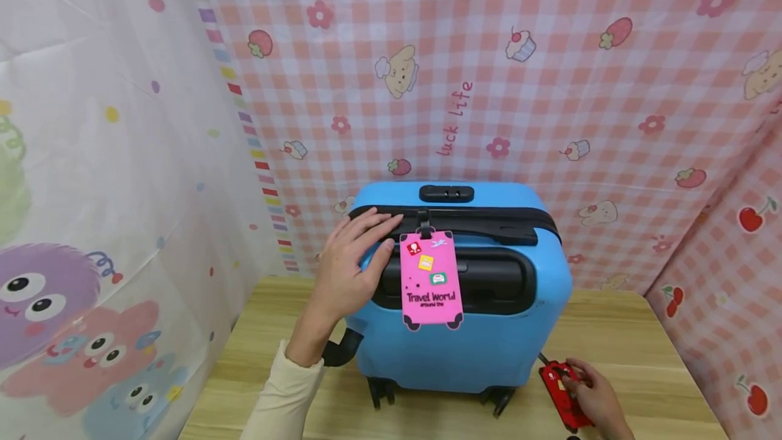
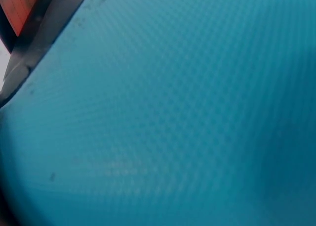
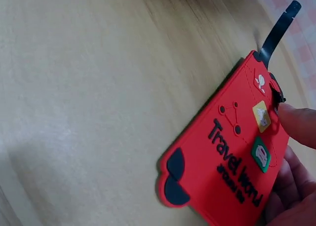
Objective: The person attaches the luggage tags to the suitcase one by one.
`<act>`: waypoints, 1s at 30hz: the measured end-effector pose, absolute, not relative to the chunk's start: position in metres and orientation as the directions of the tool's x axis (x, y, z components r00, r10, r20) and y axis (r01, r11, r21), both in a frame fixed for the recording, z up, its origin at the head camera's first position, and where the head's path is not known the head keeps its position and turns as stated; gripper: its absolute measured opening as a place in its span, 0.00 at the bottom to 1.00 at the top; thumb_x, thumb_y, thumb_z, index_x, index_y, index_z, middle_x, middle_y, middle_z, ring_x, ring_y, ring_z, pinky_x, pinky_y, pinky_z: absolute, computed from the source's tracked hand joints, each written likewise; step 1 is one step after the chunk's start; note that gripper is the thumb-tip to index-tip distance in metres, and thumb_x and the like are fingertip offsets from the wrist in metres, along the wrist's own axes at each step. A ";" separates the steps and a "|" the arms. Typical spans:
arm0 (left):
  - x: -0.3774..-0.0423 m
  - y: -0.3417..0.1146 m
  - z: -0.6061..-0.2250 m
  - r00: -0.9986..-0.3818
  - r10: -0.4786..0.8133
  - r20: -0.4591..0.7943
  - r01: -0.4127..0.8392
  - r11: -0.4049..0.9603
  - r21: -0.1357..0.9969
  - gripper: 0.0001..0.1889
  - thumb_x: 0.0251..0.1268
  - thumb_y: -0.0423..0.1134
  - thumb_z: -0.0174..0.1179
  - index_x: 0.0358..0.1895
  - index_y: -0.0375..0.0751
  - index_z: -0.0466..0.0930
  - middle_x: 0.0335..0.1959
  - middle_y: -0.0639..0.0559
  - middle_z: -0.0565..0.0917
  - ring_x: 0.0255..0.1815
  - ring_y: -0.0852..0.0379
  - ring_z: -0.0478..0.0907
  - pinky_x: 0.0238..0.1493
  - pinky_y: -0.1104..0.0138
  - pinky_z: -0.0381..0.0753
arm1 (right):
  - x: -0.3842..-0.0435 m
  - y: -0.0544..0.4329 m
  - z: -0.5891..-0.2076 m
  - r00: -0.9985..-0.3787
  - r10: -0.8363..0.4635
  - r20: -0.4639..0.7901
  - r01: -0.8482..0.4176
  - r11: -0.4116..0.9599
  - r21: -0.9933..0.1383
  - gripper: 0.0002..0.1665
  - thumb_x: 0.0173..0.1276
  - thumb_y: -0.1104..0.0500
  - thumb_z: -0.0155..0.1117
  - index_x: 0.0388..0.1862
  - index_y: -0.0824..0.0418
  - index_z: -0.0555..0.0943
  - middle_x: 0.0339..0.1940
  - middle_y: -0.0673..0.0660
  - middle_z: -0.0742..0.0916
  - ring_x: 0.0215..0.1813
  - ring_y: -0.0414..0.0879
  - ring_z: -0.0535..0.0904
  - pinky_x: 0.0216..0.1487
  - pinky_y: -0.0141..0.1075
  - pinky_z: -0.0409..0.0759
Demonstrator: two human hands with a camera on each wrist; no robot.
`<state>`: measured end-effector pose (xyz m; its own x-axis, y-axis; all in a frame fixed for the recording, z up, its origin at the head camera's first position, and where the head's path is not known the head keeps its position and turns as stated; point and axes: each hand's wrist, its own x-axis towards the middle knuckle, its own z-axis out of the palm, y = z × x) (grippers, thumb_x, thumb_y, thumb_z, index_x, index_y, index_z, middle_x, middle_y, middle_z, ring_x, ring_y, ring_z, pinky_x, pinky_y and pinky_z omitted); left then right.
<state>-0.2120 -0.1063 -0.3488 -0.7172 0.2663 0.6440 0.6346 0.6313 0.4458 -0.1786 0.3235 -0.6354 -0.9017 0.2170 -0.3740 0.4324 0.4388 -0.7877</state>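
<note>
I've R hand [image 1: 595,399] pinching red tag [image 3: 222,152] toward bench's [image 1: 660,372] R edge, L hand [image 1: 345,270] loosely spread atop blue case [image 1: 452,352]; best leave strap [image 3: 276,40] clear, case steady.

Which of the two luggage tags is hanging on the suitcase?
The pink tag: its strap loops onto the black top handle of the blue suitcase. The red tag is held by the right hand instead.

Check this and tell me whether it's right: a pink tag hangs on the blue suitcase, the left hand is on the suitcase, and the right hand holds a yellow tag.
Not quite: the tag in the right hand is red, not yellow, as the right wrist view shows. The rest stands.
</note>
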 end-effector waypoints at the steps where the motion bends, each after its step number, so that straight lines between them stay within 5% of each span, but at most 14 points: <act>1: -0.212 -0.106 -0.349 -0.717 0.266 0.644 0.635 0.631 0.446 0.20 0.73 0.45 0.53 0.65 0.51 0.78 0.64 0.50 0.79 0.74 0.50 0.65 0.75 0.44 0.50 | -0.178 0.323 -0.637 -0.899 0.224 -0.377 0.438 0.429 -0.790 0.32 0.74 0.58 0.58 0.72 0.68 0.64 0.58 0.75 0.76 0.49 0.56 0.75 0.38 0.36 0.70; 10: -0.214 -0.106 -0.348 -0.711 0.268 0.650 0.642 0.624 0.445 0.20 0.73 0.45 0.53 0.65 0.51 0.79 0.64 0.51 0.79 0.74 0.50 0.65 0.75 0.43 0.51 | -0.178 0.325 -0.637 -0.901 0.242 -0.360 0.430 0.386 -0.816 0.31 0.73 0.59 0.58 0.71 0.68 0.63 0.44 0.63 0.81 0.38 0.47 0.78 0.36 0.38 0.73; 17: -0.213 -0.106 -0.349 -0.714 0.268 0.647 0.638 0.629 0.444 0.20 0.73 0.45 0.54 0.65 0.52 0.79 0.64 0.51 0.79 0.74 0.50 0.65 0.74 0.42 0.52 | -0.175 0.326 -0.635 -0.907 0.223 -0.356 0.418 0.385 -0.823 0.31 0.70 0.66 0.57 0.71 0.68 0.64 0.49 0.69 0.80 0.40 0.49 0.79 0.36 0.38 0.73; 23: -0.213 -0.105 -0.349 -0.711 0.268 0.650 0.643 0.621 0.448 0.20 0.73 0.45 0.54 0.65 0.52 0.78 0.64 0.51 0.79 0.74 0.50 0.65 0.74 0.42 0.51 | -0.172 0.327 -0.629 -0.895 0.204 -0.397 0.445 0.341 -0.828 0.27 0.70 0.65 0.52 0.68 0.67 0.71 0.42 0.60 0.85 0.40 0.48 0.78 0.34 0.39 0.78; 30: -0.213 -0.107 -0.349 -0.715 0.262 0.648 0.638 0.624 0.452 0.20 0.73 0.45 0.53 0.65 0.51 0.79 0.64 0.51 0.79 0.74 0.50 0.65 0.75 0.44 0.51 | -0.173 0.330 -0.625 -0.875 0.169 -0.453 0.483 0.327 -0.812 0.24 0.73 0.63 0.48 0.65 0.67 0.75 0.48 0.61 0.83 0.46 0.52 0.74 0.38 0.38 0.75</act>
<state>-0.2125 -0.1065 -0.3493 -0.7152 0.2618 0.6481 0.6376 0.6241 0.4516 -0.1733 0.3301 -0.6251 -0.8754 0.1687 -0.4529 0.4832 0.3267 -0.8122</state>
